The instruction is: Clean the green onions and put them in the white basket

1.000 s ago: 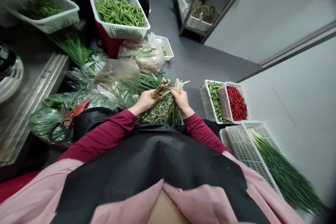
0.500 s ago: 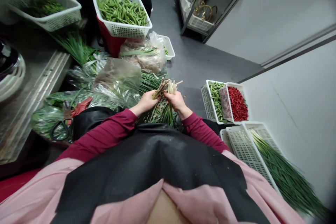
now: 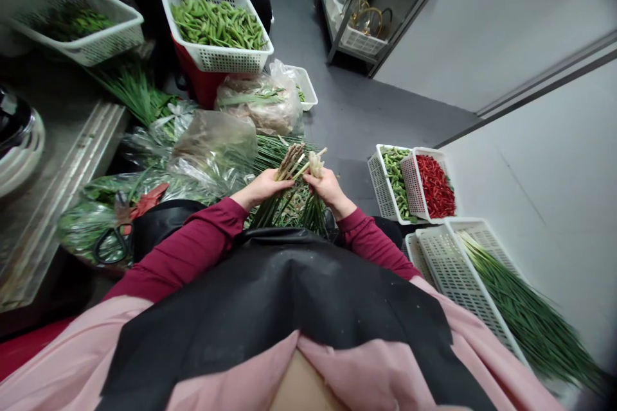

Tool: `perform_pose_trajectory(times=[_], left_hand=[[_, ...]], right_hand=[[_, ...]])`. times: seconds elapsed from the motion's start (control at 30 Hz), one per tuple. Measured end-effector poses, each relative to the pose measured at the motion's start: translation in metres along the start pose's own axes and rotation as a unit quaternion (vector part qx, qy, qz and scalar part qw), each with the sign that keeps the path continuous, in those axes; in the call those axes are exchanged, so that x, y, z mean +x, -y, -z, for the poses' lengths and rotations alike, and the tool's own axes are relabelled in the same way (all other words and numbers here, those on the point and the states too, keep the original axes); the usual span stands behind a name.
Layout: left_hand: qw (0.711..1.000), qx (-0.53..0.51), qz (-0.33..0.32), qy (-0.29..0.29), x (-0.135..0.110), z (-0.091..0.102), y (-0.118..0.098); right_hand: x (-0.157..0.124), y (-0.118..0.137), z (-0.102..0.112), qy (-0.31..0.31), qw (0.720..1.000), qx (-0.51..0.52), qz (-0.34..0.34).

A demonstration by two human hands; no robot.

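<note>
Both closed, left grip (image 3: 265, 185) holds brownish stalks (image 3: 288, 164), right grip (image 3: 328, 187) whitish stalks (image 3: 316, 166).

The left hand (image 3: 263, 189) grips brown-ended stalks (image 3: 288, 164); near it, the right hand (image 3: 328, 188) holds a white-ended bunch (image 3: 316, 165), probably scallions, though details are small. Red chillies (image 3: 436, 187) fill a white basket (image 3: 412, 187) off to the right.

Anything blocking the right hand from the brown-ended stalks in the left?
Nothing visible blocks it. Only pale stalks slant between the right hand, holding a white-ended bunch, and the brown-ended stalks in the left hand.
</note>
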State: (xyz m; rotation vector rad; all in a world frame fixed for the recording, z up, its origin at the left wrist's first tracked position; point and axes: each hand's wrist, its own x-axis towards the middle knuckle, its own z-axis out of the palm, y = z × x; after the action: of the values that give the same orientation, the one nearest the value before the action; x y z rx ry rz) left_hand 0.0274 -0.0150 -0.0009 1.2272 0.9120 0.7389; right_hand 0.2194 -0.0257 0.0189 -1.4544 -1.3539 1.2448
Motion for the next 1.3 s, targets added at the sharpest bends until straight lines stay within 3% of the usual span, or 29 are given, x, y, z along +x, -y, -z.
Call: perform_pose_trajectory(times=[0.1,0.2,0.4,0.47,0.53,0.6,0.63,0.83,0.9,1.0,1.07,1.13,1.2,1.3], left_hand=[[0.998,0.037,0.019,0.042,-0.001,0.007,-0.001],[0.996,0.072,0.021,0.056,-0.002,0.015,-0.001],[0.986,0.166,0.009,0.024,-0.002,0.034,0.006],[0.985,0.175,0.007,0.010,-0.001,0.040,0.009],[0.987,0.160,0.004,-0.005,-0.001,0.044,0.009],[0.990,0.140,0.003,-0.018,0.000,0.042,0.006],[0.992,0.128,0.005,-0.023,0.000,0.039,0.005],[0.998,0.010,0.042,0.040,0.000,0.009,0.002],[0.997,-0.037,0.050,0.040,0.001,0.006,0.003],[0.989,-0.139,0.046,-0.006,0.008,0.013,0.003],[0.976,-0.209,0.048,-0.024,0.013,0.020,0.003],[0.964,-0.259,0.062,-0.023,0.017,0.023,0.003],[0.956,-0.282,0.073,-0.019,0.018,0.020,0.004],[0.960,-0.271,0.067,-0.023,0.016,0.009,0.006]], right_hand=[[0.009,-0.006,0.026,-0.144,0.989,0.036,0.007],[0.019,-0.004,0.056,-0.271,0.960,0.069,0.027],[0.026,0.009,0.099,-0.393,0.915,0.056,0.074],[0.021,0.008,0.104,-0.352,0.934,0.025,0.057],[0.014,0.005,0.098,-0.199,0.980,-0.023,0.010],[0.005,0.000,0.081,-0.065,0.996,-0.053,-0.039],[0.002,-0.002,0.068,-0.040,0.997,-0.049,-0.051],[-0.002,0.001,-0.006,-0.053,0.993,0.100,-0.027],[0.001,0.005,-0.011,-0.074,0.989,0.124,-0.027],[0.004,0.010,-0.001,-0.112,0.978,0.173,-0.027],[0.003,0.014,0.005,-0.082,0.977,0.194,-0.020],[0.001,0.015,-0.001,-0.011,0.984,0.178,-0.024],[-0.002,0.013,-0.018,0.049,0.990,0.124,-0.037],[-0.002,0.005,-0.049,0.053,0.995,0.071,-0.053]])
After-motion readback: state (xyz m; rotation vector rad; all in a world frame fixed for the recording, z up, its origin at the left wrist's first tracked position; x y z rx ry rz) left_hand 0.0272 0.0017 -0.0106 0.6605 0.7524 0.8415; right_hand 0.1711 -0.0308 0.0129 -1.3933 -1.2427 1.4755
